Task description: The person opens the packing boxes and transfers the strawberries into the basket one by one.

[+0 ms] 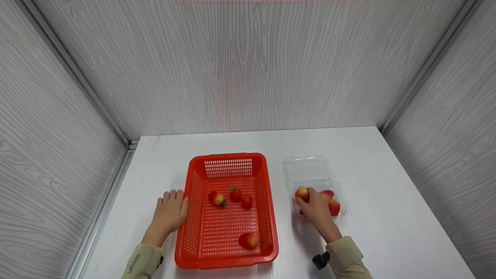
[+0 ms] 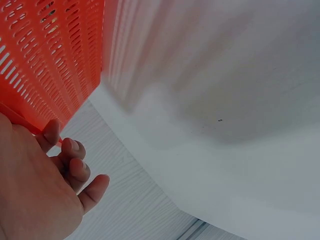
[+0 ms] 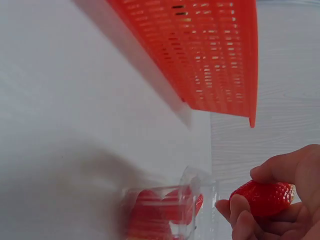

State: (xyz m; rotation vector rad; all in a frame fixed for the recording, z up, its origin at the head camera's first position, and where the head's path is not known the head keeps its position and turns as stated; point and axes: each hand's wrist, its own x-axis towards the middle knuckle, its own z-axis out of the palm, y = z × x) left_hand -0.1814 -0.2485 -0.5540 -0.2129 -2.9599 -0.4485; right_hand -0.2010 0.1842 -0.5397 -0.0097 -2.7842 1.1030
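My right hand pinches a red strawberry with a yellowish end between thumb and fingers. It is above the base of an open clear plastic clamshell box, where several more strawberries lie partly hidden by the hand. In the right wrist view the held strawberry shows clear of the box. My left hand grips the left rim of a red perforated basket. The left wrist view shows bent fingers at that rim; the thumb is hidden there.
Inside the basket lie several strawberries, among them one with green leaves and another near the front right. The white table is enclosed by wood-grain panels at the back and sides.
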